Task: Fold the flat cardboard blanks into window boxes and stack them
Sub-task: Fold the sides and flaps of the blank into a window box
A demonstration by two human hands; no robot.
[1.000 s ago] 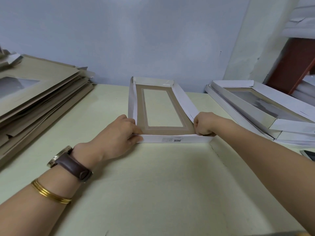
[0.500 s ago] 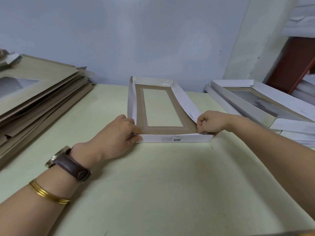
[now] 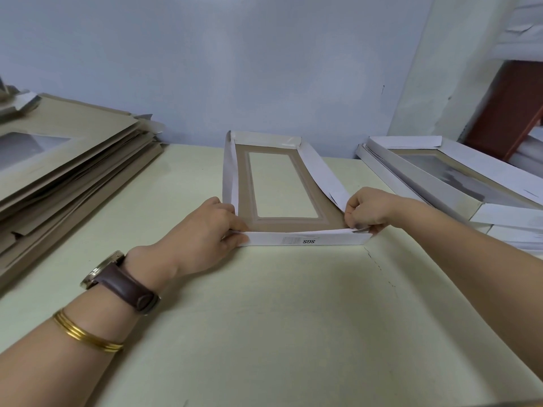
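The half-folded window box (image 3: 279, 186) lies in front of you at the middle of the pale green table (image 3: 264, 318), its far end close to the wall. It is brown inside with a long rectangular window, and its white side walls are partly raised: the left wall stands nearly upright, the right one leans outward. The near end flap (image 3: 305, 238) is folded up toward you and carries a small printed label and the letters "SGS", which read upside down from your side; the finer print is too small to read.

Your left hand (image 3: 205, 230) pinches the near left corner, thumb on the outer face of the flap and fingers curled over the top edge. Your right hand (image 3: 370, 210) is curled at the near right corner, gripping the end of the right wall where it meets the flap, though exactly which tab it holds is hard to make out.

A stack of flat blanks (image 3: 67, 171) sits at the left of the table, and the finished boxes (image 3: 458, 183) are piled at the right.
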